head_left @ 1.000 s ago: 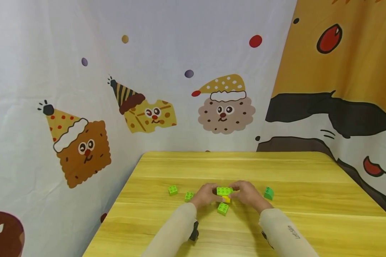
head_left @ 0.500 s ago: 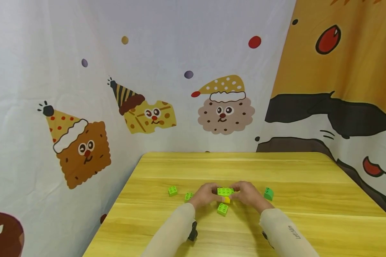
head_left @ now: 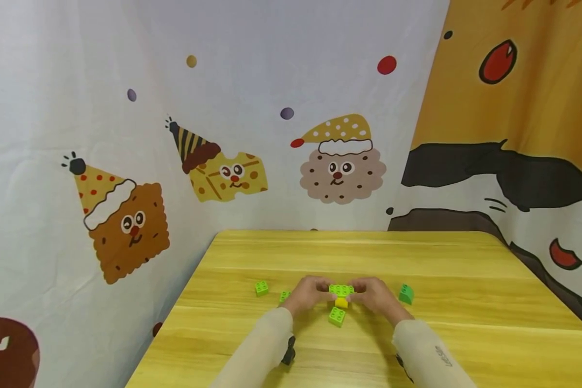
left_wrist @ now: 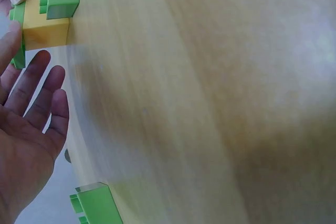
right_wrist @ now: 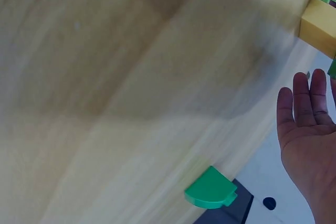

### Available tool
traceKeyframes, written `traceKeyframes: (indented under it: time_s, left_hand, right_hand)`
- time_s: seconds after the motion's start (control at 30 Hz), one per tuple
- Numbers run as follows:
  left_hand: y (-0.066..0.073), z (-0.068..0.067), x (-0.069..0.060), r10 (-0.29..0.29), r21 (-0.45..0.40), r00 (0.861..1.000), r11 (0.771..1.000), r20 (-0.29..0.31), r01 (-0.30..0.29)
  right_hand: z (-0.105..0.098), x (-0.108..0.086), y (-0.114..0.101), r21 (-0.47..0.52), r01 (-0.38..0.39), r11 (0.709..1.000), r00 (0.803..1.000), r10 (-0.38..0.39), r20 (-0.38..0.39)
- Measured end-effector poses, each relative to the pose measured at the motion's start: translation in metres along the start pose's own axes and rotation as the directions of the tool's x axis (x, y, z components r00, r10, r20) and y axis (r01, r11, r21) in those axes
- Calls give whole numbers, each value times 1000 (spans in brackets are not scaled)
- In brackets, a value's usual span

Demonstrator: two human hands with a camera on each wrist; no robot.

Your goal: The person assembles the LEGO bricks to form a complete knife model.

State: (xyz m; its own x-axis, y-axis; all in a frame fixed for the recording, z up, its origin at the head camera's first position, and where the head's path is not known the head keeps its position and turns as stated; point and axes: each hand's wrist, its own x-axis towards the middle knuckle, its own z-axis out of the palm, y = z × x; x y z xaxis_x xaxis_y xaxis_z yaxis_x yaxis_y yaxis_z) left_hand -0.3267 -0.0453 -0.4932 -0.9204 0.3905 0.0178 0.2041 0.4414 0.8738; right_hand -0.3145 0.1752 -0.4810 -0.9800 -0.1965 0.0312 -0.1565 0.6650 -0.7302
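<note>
A light green studded toy brick (head_left: 341, 290), thin in the left wrist view, lies on top of a yellow brick (head_left: 341, 303), which stands on the table. My left hand (head_left: 307, 295) pinches the green brick's left end between thumb and index finger; its other fingers (left_wrist: 37, 90) spread loosely. At the opposite end, my right hand (head_left: 375, 296) holds the same brick, though its fingertips are cut off in the right wrist view. Close in front of the yellow one stands a square light green brick (head_left: 337, 316), its studs facing up.
Two more light green bricks lie to the left, one farther out (head_left: 261, 288) and another (head_left: 285, 297) partly behind my left hand. A darker green curved brick (head_left: 406, 293) sits right of my right hand. A printed curtain (head_left: 281, 54) hangs behind the wooden table (head_left: 349, 253).
Both hands stay at the green brick. The thumbs have shifted slightly up and apart, so more of the yellow brick's front shows. The loose bricks keep their places.
</note>
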Motion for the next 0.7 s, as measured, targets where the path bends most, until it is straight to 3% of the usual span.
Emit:
traceKeyframes:
  time_s: [0.37,0.7]
  left_hand:
    - [-4,3,-1,-25,27,1000,999,-9,25]
    - [-2,2,-2,-36,20,999,999,6,36]
  right_hand:
    - [9,-9,6,160,-91,983,994,100,-46]
    - [12,-13,9,196,-85,977,994,96,-47]
